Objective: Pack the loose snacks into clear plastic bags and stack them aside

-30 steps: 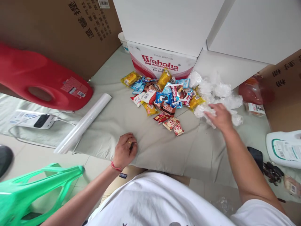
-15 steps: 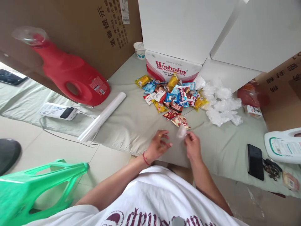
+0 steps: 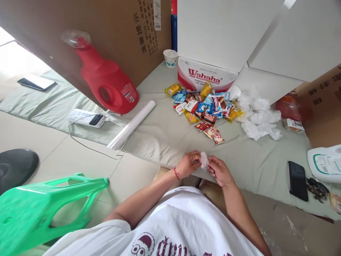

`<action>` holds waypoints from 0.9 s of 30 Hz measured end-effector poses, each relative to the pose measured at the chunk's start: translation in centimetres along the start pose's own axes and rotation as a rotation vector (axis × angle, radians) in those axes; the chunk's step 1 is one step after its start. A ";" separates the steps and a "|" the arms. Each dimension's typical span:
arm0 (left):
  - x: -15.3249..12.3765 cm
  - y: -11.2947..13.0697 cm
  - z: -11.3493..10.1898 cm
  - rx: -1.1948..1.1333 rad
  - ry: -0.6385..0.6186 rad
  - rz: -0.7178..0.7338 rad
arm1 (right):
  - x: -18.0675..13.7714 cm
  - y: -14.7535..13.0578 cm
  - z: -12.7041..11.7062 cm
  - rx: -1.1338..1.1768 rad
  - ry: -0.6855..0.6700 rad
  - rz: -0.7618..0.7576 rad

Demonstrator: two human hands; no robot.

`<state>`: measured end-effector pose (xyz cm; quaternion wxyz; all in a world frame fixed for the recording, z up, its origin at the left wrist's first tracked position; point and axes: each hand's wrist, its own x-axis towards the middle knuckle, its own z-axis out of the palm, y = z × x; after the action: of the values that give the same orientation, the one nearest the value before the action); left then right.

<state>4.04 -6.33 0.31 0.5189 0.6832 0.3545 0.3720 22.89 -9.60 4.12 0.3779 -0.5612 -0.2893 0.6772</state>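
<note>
Left hand (image 3: 190, 164): fingers curled, pinching one edge of the crumpled plastic (image 3: 204, 160).
Right hand (image 3: 218, 171): fingertips nipping its other side.
Crumpled plastic: lower middle of the frame, between the two.
Snack packets (image 3: 220, 104): heaped right of centre.
Clear bags (image 3: 254, 129): bunched beside them, farther right.

Bright, even light, strongest from upper left, where the floor (image 3: 12, 58) burns out to white and the far-left phone (image 3: 37, 82) glares. Shadows soft; highlights on the plastic roll (image 3: 131, 126), bunched clear bags (image 3: 261, 121) washed pale. Wide-angle stretch on the green stool (image 3: 29, 209); held plastic scrap (image 3: 204, 160) slightly blurred.
</note>
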 end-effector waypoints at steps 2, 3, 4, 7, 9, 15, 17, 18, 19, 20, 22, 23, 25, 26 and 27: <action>-0.2 -0.3 0.2 -0.017 0.028 -0.025 | -0.3 0.9 0.9 0.057 0.016 0.001; -0.2 -0.5 0.0 -0.044 0.040 -0.025 | -0.4 1.3 1.2 0.096 0.034 -0.006; -0.3 -0.6 -0.1 -0.074 0.041 -0.010 | -0.5 1.6 1.3 0.133 0.054 -0.017; -0.5 -0.7 -0.4 -0.104 -0.049 0.092 | -0.7 2.1 1.6 0.164 0.095 -0.054; -0.6 -0.8 -0.2 -0.081 -0.067 0.113 | -0.8 2.2 1.8 0.142 0.096 -0.063; -1.0 -1.9 0.1 -0.353 -0.008 -0.089 | -1.6 2.9 1.2 0.237 -0.009 0.029; -0.9 -2.0 -0.4 -0.442 -0.032 -0.129 | -1.9 3.1 0.6 0.293 -0.013 0.040; -0.9 -2.0 -0.7 -0.460 -0.044 -0.141 | -2.0 3.3 0.3 0.311 -0.003 0.029; -0.8 -2.0 -1.0 -0.467 -0.054 -0.149 | -2.1 3.4 -0.1 0.328 0.010 0.013; -0.7 -2.0 -1.2 -0.467 -0.059 -0.157 | -2.1 3.5 -0.6 0.344 0.018 0.000; -0.6 -2.2 -1.3 -0.475 -0.043 -0.170 | -2.3 3.8 -1.6 0.375 0.014 -0.006; -0.5 -2.3 -1.3 -0.488 -0.024 -0.173 | -2.4 4.0 -2.0 0.384 0.015 -0.013; -0.4 -2.4 -1.1 -0.516 0.017 -0.168 | -2.8 4.3 -2.8 0.365 0.108 -0.094; -0.4 -2.3 -1.0 -0.523 0.035 -0.163 | -3.0 4.5 -3.0 0.325 0.215 -0.182; -0.5 -2.2 -1.0 -0.521 0.043 -0.161 | -3.2 4.5 -3.0 0.261 0.348 -0.298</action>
<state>2.76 -5.83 -1.71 0.6973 0.4885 0.3108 0.4225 25.27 -14.82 1.51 0.5865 -0.5672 -0.2096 0.5388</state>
